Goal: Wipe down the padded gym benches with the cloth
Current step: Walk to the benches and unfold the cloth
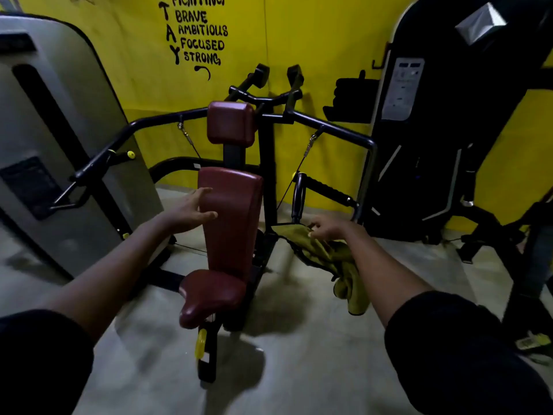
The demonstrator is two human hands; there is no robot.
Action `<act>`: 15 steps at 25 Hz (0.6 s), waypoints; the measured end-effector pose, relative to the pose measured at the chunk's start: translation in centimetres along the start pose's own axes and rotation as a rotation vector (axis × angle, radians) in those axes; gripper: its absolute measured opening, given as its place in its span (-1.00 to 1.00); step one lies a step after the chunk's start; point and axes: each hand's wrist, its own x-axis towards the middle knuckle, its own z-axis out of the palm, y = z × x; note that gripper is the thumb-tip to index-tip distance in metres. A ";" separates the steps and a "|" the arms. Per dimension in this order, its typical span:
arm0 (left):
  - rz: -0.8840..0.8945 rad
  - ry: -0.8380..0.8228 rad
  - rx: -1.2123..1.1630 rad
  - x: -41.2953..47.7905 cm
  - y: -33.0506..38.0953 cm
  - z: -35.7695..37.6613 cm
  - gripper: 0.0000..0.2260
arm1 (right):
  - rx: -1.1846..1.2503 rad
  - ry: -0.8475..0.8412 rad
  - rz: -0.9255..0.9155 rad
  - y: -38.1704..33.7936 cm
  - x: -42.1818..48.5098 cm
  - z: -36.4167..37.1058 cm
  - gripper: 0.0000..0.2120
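Cloth (329, 256) hung pinched in the right hand (327, 229) while the left hand (187, 212), fingers spread, met the back pad (236, 205) at its left edge; wiping top-down would likely work best.

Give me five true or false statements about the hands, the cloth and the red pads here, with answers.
1. The right hand holds the cloth. True.
2. The cloth lies flat on the seat. False: it hangs in the air to the right of the machine, off the pads.
3. The left hand, fingers straight, reaches the left edge of the back pad. True.
4. The back pad is blue. False: it is dark red.
5. The wall is yellow with black lettering. True.
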 end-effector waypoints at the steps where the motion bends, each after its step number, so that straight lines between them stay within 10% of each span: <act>1: -0.002 0.007 0.008 0.2 -0.2 -0.1 -0.34 | -0.008 0.001 -0.002 0.1 0.6 0.2 -0.57; 7: -0.058 0.008 0.009 0.6 -1.3 -0.1 -0.30 | -0.136 -0.033 -0.026 -1.3 1.2 -0.7 -0.82; 15: -0.084 0.052 0.008 -0.6 -2.5 -2.0 -0.32 | 0.091 0.135 -0.069 -7.0 1.4 -3.8 -0.59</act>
